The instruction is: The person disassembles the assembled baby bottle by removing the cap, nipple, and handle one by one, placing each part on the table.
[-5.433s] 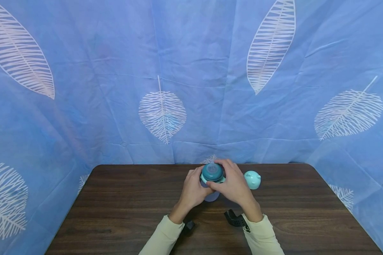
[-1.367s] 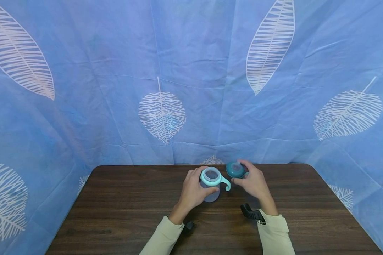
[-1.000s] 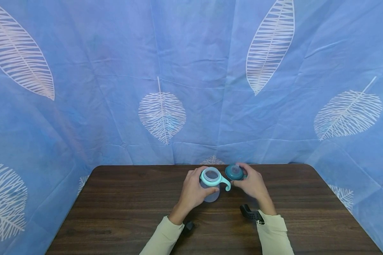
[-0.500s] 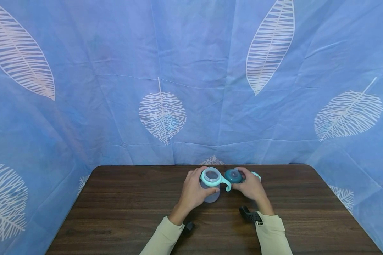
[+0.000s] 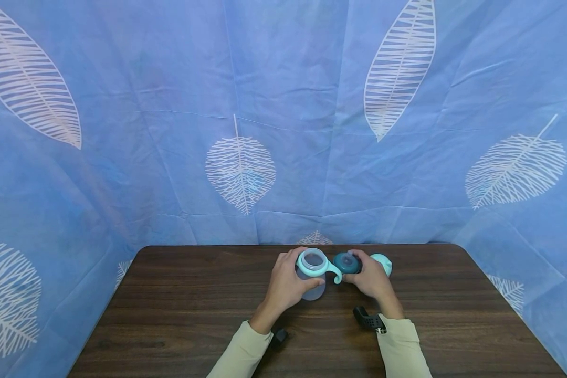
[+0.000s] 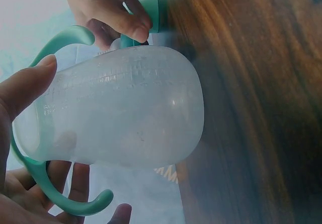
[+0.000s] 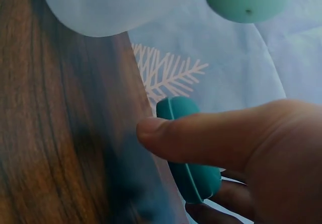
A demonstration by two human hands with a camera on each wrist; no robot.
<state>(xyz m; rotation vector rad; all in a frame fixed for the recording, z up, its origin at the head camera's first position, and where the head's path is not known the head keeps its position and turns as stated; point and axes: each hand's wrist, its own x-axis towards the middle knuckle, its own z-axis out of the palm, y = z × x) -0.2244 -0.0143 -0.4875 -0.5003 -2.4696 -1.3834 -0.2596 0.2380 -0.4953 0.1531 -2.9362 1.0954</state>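
My left hand grips a translucent baby bottle around its upper part. The bottle is upright on the table with its mouth uncovered, and a mint-green ring with two curved handles circles its neck. Just right of the bottle, my right hand pinches a dark teal bottle lid between thumb and fingers. That lid is round with a clear centre, held low by the table's far side; the right wrist view has its rim edge-on. A mint-green cap is partly hidden behind the right hand.
The dark wooden table reaches back to a blue cloth backdrop printed with white leaves. Black straps sit around the wrists, near pale sleeves.
Earlier the teal lid was on the bottle. My right hand has carried it off to the right, then lowered it towards the table. My left hand still holds the bottle.
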